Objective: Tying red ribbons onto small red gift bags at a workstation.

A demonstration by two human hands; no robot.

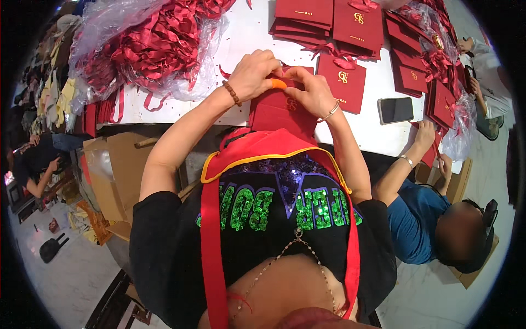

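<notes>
A dark red paper gift bag with a gold emblem lies at the table's near edge, in front of my body. My left hand is closed at the bag's top edge, with an orange cover on its thumb. Facing it, my right hand pinches the same top edge, its fingers bent close to the left ones. A bit of red ribbon sticks out left of my left hand. What exactly lies between my fingertips is mostly hidden.
Red ribbons in clear plastic heap at the back left. Stacked red bags stand at the back, with another bag beside my right hand. A phone lies to the right, near a co-worker handling red bags. Cardboard stands left.
</notes>
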